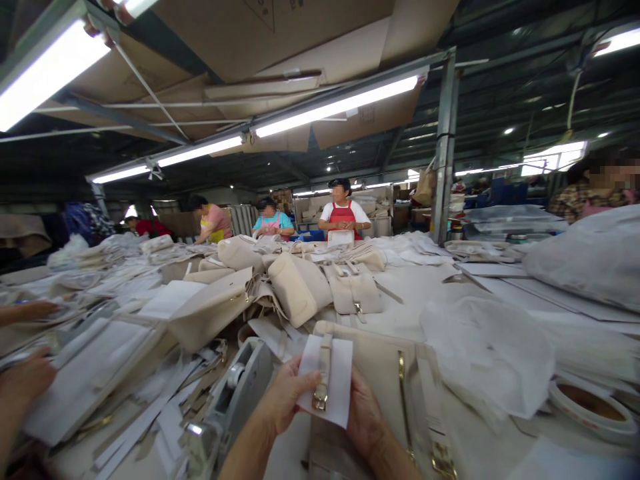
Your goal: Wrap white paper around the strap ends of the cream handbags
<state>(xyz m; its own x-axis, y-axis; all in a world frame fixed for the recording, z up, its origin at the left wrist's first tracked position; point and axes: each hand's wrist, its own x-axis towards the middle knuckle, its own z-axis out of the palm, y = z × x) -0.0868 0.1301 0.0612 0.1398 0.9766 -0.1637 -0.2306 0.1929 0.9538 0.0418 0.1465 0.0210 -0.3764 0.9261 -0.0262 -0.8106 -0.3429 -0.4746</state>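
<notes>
A small white sheet of paper (341, 373) is held up in front of me, with a short cream strap (325, 357) and its gold buckle (320, 398) lying along its face. My left hand (287, 397) grips the left edge, thumb pressed over the strap. Behind the right edge, my right hand (365, 413) supports the sheet, its fingertips mostly hidden. Under and beyond both hands lies a cream bag (385, 340) with a gold zipper (401, 373). Another buckled strap (434, 407) rests on its right side.
A grey tape dispenser (235, 393) stands left of my hands. Cream bags (300, 287) are heaped ahead. Plastic bags (490, 347) and a tape roll (593, 407) lie right. A co-worker's hands (25, 373) are at far left; a person in a red apron (343, 215) is across the table.
</notes>
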